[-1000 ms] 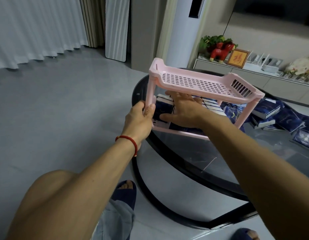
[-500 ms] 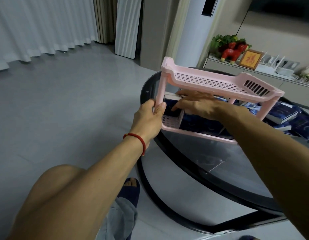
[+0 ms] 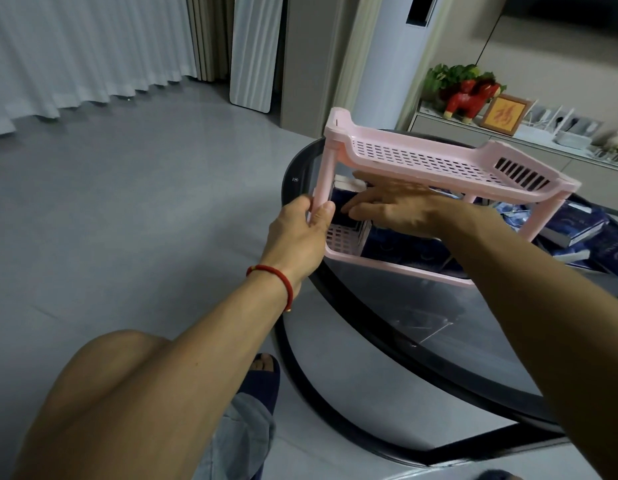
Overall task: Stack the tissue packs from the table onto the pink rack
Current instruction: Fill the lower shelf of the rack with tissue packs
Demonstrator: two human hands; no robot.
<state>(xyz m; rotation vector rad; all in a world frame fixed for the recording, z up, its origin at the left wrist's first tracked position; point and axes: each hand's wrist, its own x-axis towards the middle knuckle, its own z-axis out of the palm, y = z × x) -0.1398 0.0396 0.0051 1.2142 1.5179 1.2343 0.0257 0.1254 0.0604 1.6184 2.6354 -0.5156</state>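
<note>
Tissue packs in dark blue wrapping (image 3: 404, 244) lie on the lower tier of the pink plastic two-tier rack (image 3: 421, 161), which stands at the near left edge of the round black-rimmed glass bench (image 3: 387, 327). Going from the left: white pleated curtains (image 3: 75, 53) hang along the far wall above the grey tiled floor (image 3: 127, 209). The person's left hand (image 3: 297, 237), a red cord bracelet (image 3: 276, 275) on its wrist, has its thumb and fingers curled round the rack's near left post, a firm grip on the frame. Just to the right, the right hand (image 3: 397, 209) reaches in under the slotted top shelf, fingers stretched out fairly flat over the blue packs on the bottom tier; it rests on or just above them and I cannot tell that it pinches any one pack. The top shelf carries nothing. Further right, beyond the rack's far posts, more loose blue tissue packs (image 3: 574, 226) lie scattered on the glass, well apart from the hands. Behind them, on a low pale cabinet (image 3: 473, 133), stand a red horse figurine with green leaves (image 3: 466, 95) and a small framed picture (image 3: 504, 114).
</note>
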